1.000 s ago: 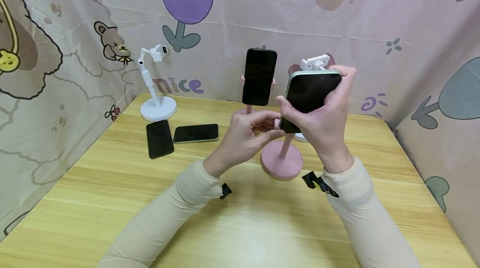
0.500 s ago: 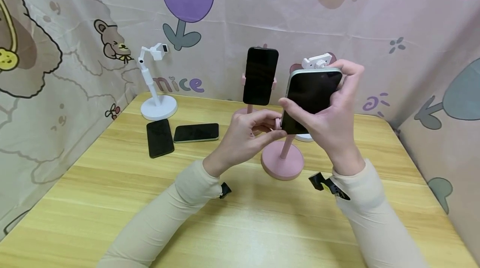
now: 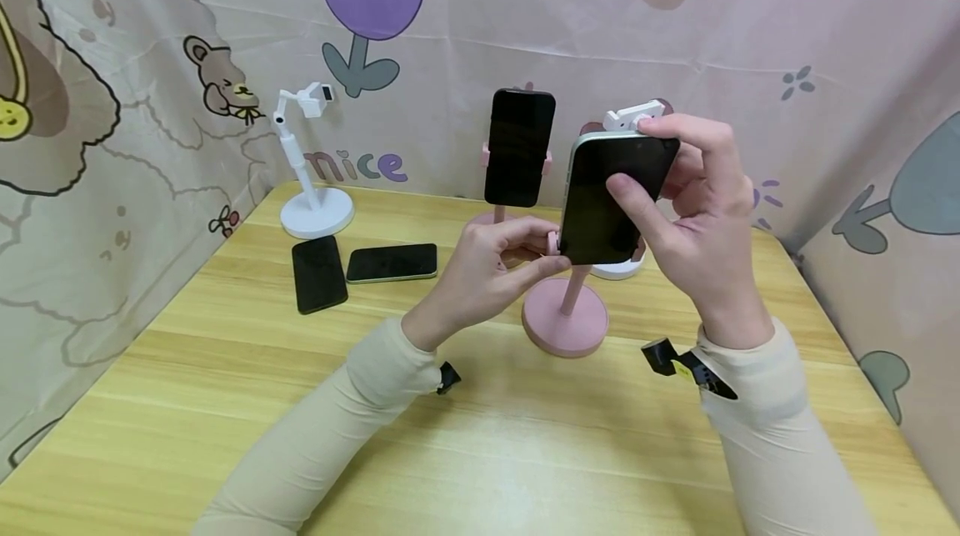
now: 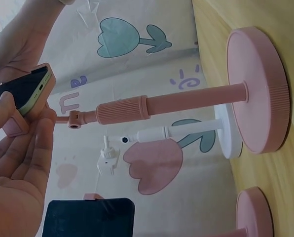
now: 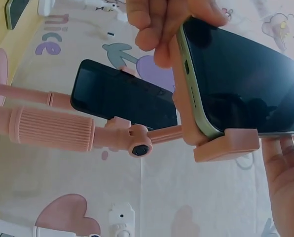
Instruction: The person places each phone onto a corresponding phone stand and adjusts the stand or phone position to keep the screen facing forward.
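A black-screened phone with a pale green frame [image 3: 611, 198] sits upright in the clamp [image 5: 226, 145] of the nearer pink phone stand [image 3: 565, 318]. One clamp arm lies against the phone's side in the right wrist view. My left hand [image 3: 491, 269] pinches the opposite clamp arm [image 4: 15, 126] by the phone's lower left corner, thumb in front and fingers behind. On the phone's right side, my right hand [image 3: 701, 202] holds it, thumb on the screen and index finger on the top edge. The pink stand's ribbed post [image 4: 122, 109] runs down to its round base.
Behind stands another pink stand bearing a black phone [image 3: 520, 148]. A white stand [image 3: 317, 213] is at the back left; another white stand [image 3: 633, 115] is partly hidden behind the held phone. Two phones lie on the table at left, one upright [image 3: 319, 273], one sideways [image 3: 392, 262].
My right hand has shifted right, its thumb sliding from the phone's left edge to mid-screen. The phone has turned slightly, more upright. My left hand has stayed at the clamp.
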